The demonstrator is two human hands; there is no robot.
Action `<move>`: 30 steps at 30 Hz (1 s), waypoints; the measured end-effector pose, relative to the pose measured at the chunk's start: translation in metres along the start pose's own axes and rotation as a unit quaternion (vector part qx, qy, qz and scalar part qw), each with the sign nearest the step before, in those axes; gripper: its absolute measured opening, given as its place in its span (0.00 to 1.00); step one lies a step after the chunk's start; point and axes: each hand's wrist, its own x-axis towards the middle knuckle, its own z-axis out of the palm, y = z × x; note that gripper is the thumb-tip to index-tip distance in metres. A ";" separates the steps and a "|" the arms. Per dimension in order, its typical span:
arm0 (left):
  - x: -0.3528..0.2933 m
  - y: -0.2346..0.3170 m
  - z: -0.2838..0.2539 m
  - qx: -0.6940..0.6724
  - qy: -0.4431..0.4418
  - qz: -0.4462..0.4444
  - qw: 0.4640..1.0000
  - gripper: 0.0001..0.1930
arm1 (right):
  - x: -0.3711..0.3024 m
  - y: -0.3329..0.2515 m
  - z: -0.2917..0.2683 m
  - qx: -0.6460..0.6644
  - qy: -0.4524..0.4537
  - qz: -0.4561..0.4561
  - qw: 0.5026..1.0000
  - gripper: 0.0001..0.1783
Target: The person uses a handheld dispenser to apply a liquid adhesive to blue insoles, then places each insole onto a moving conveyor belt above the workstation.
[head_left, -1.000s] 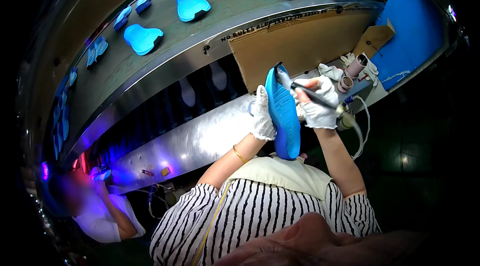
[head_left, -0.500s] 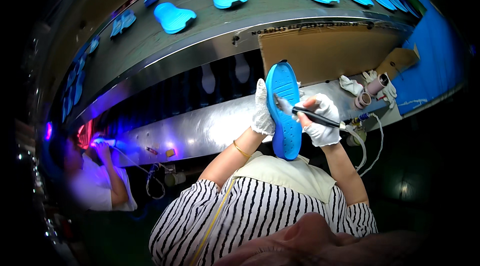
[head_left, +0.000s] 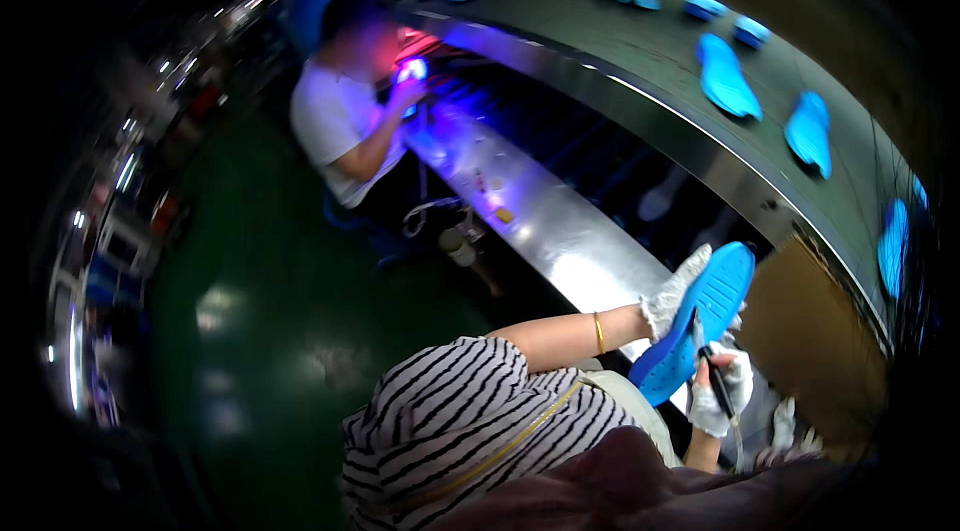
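A bright blue shoe sole (head_left: 728, 281) is tilted in front of me, its ridged and dimpled face up. My left hand (head_left: 672, 299), in a white glove, holds it along its left edge; some of the fingers are hidden behind it. My right hand (head_left: 738, 393), gloved in white with bare fingertips showing, grips a black-handled brush (head_left: 715, 378). The brush's bristles meet the middle of the sole's face. From the handle's back end runs a pale tube.
Beyond the metal bench (head_left: 560, 249), a green conveyor belt (head_left: 660, 36) carries several blue soles (head_left: 728, 81). At the far left, a co-worker (head_left: 345, 121) in a white top sits at the bench, holding something under purple light. A cardboard sheet (head_left: 815, 341) stands to the right.
The view has swung left, bringing more of the co-worker and green floor into sight. Sole and hands now appear lower right. The brush is still against the sole.
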 end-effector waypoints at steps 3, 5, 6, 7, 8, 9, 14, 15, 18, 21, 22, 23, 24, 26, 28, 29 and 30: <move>-0.009 0.010 -0.001 0.016 0.033 -0.001 0.999 0.43 | 0.010 0.010 -0.003 0.122 -0.054 0.046 0.990 0.10; -0.027 0.009 0.001 0.068 0.010 0.018 0.998 0.45 | 0.019 0.017 -0.009 0.216 -0.044 0.137 0.966 0.11; -0.036 0.005 0.000 0.077 0.003 0.028 0.997 0.45 | 0.023 0.025 -0.013 0.208 -0.035 0.129 0.969 0.11; -0.043 0.001 -0.001 0.076 0.006 0.032 0.997 0.46 | 0.029 0.027 -0.013 0.198 -0.018 0.121 0.973 0.11; -0.047 -0.003 -0.005 0.075 0.010 0.036 0.997 0.46 | 0.031 0.026 -0.015 0.242 -0.009 0.169 0.955 0.10; -0.051 -0.008 -0.007 0.073 0.015 0.043 0.996 0.46 | 0.033 0.034 -0.017 0.227 -0.026 0.146 0.963 0.09; -0.054 -0.004 -0.008 0.094 0.032 0.092 0.991 0.48 | 0.031 0.028 -0.002 0.223 -0.126 0.114 0.960 0.10; -0.049 -0.001 -0.006 0.099 0.031 0.100 0.990 0.49 | 0.033 0.027 -0.004 0.248 -0.137 0.143 0.948 0.10; -0.035 0.008 0.005 0.133 0.035 0.141 0.980 0.50 | 0.045 0.028 0.001 0.354 -0.065 0.111 0.926 0.09; -0.022 0.019 0.021 0.193 0.042 0.180 0.964 0.51 | 0.051 0.025 0.007 0.210 -0.038 0.104 0.971 0.07; -0.024 0.024 0.025 0.206 0.042 0.194 0.958 0.51 | 0.050 0.019 0.012 0.200 -0.078 0.084 0.973 0.07; -0.024 0.027 0.028 0.202 0.035 0.201 0.958 0.52 | 0.049 0.017 0.018 0.160 -0.091 0.088 0.979 0.07; -0.025 0.029 0.029 0.167 0.006 0.197 0.966 0.55 | 0.051 0.004 0.016 0.242 -0.127 0.175 0.946 0.07; -0.014 0.031 0.024 0.091 -0.033 0.173 0.980 0.60 | 0.055 -0.006 0.010 0.252 -0.104 0.274 0.922 0.07; -0.004 0.031 0.022 0.112 -0.057 0.171 0.977 0.61 | 0.054 0.000 0.004 0.261 -0.032 0.233 0.936 0.06; 0.006 0.030 0.019 0.138 -0.079 0.178 0.971 0.62 | 0.050 0.000 0.000 0.240 0.004 0.220 0.946 0.06; 0.009 0.029 0.019 0.124 -0.090 0.165 0.974 0.60 | 0.045 -0.006 0.001 0.220 0.002 0.207 0.953 0.06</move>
